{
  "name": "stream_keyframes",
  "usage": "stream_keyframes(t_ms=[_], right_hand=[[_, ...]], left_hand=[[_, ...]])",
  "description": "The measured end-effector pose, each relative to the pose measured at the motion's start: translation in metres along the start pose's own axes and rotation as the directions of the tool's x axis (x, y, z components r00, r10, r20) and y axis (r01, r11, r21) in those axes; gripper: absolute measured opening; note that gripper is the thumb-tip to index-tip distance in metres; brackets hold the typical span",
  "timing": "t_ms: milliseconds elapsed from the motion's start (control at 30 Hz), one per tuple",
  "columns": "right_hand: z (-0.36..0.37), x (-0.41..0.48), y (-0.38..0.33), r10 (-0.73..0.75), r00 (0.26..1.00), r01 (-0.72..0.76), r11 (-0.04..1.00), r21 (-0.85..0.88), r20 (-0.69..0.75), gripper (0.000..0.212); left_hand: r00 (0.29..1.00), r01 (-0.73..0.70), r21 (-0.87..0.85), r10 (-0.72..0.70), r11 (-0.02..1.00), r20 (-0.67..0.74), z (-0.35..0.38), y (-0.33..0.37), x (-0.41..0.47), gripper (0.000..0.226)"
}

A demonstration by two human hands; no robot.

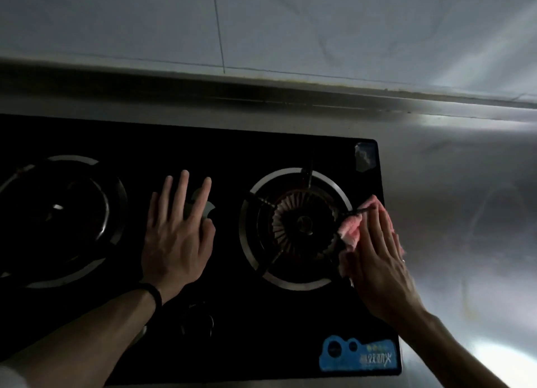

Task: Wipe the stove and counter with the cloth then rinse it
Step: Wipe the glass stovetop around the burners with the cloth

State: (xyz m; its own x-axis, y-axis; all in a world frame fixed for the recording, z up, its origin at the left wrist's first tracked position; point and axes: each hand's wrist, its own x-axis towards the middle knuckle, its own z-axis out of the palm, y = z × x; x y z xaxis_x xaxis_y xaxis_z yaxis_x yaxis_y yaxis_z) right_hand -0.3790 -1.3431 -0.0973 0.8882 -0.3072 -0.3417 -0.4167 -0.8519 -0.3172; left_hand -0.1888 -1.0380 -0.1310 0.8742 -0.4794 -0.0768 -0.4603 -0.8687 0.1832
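My right hand (377,259) presses the pink cloth (351,227), lying front-to-back beside the right burner (299,227), with straight closed fingers, while my left hand (174,236) rests spread-fingered on the stove (232,315).

There is one stove (232,315), two burners (58,219) (299,227), one pink cloth (353,227), two hands (177,236) (380,259), one blue sticker (359,355) and one dark wristband (154,293).

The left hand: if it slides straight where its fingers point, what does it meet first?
The way looks free for the left hand over bare stove glass, then probably the raised back edge of the counter.
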Motion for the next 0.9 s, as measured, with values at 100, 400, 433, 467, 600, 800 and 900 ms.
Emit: stream_keyframes(t_ms=[100,400,433,467,600,800,900], right_hand=[[-0.016,0.035,0.006,-0.080,0.996,0.081,0.995,-0.049,0.025,0.076],[-0.065,0.141,0.025,-0.425,0.841,0.515,0.818,-0.256,0.335,0.071],[-0.066,0.153,0.019,-0.456,0.819,0.551,0.794,-0.255,0.349,0.077],[-0.067,0.164,0.011,-0.484,0.795,0.586,0.769,-0.256,0.366,0.083],[-0.073,0.195,-0.023,-0.563,0.707,0.696,0.661,-0.280,0.427,0.088],[-0.060,0.218,-0.076,-0.605,0.617,0.767,0.605,-0.213,0.503,0.078],[-0.054,0.221,-0.086,-0.626,0.612,0.764,0.626,-0.157,0.482,0.075]], left_hand=[[1.000,0.016,0.006,-0.016,1.000,0.007,0.001,0.000,0.001,0.068],[1.000,0.006,0.007,-0.006,1.000,0.020,0.000,0.001,0.001,0.071],[1.000,0.005,-0.001,-0.005,1.000,0.018,0.000,0.001,0.001,0.071],[1.000,0.004,-0.008,-0.004,1.000,0.018,0.000,0.001,0.001,0.072],[1.000,0.009,-0.020,-0.009,1.000,0.017,0.000,0.001,0.001,0.072],[1.000,0.015,0.000,-0.015,1.000,0.026,0.000,0.002,0.001,0.074],[0.999,0.015,0.005,-0.015,1.000,0.033,0.001,0.001,0.000,0.075]])
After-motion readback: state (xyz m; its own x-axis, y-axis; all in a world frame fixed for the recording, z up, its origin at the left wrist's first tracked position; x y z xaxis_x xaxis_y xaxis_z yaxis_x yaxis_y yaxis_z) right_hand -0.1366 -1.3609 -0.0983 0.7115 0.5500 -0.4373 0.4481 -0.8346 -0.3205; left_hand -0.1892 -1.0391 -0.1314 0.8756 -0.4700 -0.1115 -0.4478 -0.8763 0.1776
